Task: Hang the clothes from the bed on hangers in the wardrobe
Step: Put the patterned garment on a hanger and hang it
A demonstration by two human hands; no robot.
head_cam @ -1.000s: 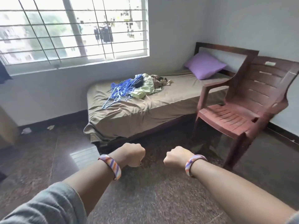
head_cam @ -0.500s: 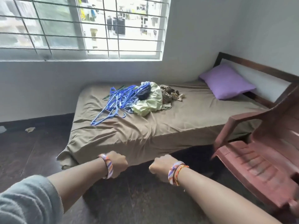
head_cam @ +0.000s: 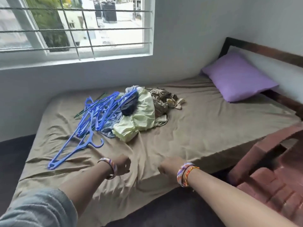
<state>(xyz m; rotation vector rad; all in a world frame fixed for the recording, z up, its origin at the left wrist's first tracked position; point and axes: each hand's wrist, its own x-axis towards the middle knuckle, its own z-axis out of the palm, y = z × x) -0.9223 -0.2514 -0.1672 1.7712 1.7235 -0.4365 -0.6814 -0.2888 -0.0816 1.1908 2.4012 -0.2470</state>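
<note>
Both my hands out over the near edge of the bed (head_cam: 205,133), empty. Left hand (head_cam: 122,164) has its fingers curled in, gripping nothing. Right hand (head_cam: 169,167) looks curled too, knuckles up, but it's blurred; can't tell for sure how the fingers lie. One striped band on each wrist, plus a thin orange-red thread on the right one.

Nothing here is a container as such; the bed is the only thing carrying stuff. Brown sheet, wrinkled, under and ahead of both hands.

Just ahead-left of my left hand: one blue hanger (head_cam: 72,151) lying apart from the rest, hook pointing toward my right. Beyond it, a tangled pile of blue hangers (head_cam: 100,110), too tangled to count. A dark green rod pokes out the far left side of the pile.

Ahead of both hands, touching the hanger pile on its right: the clothes (head_cam: 141,117), all in one heap. I can tell four pieces: pale green, blue-grey under it, dark navy on top, brown patterned at the right.

Far right: one purple pillow (head_cam: 237,77) against the headboard. Near right of my right hand: one reddish plastic chair (head_cam: 268,181). Farthest: barred window (head_cam: 78,28).
</note>
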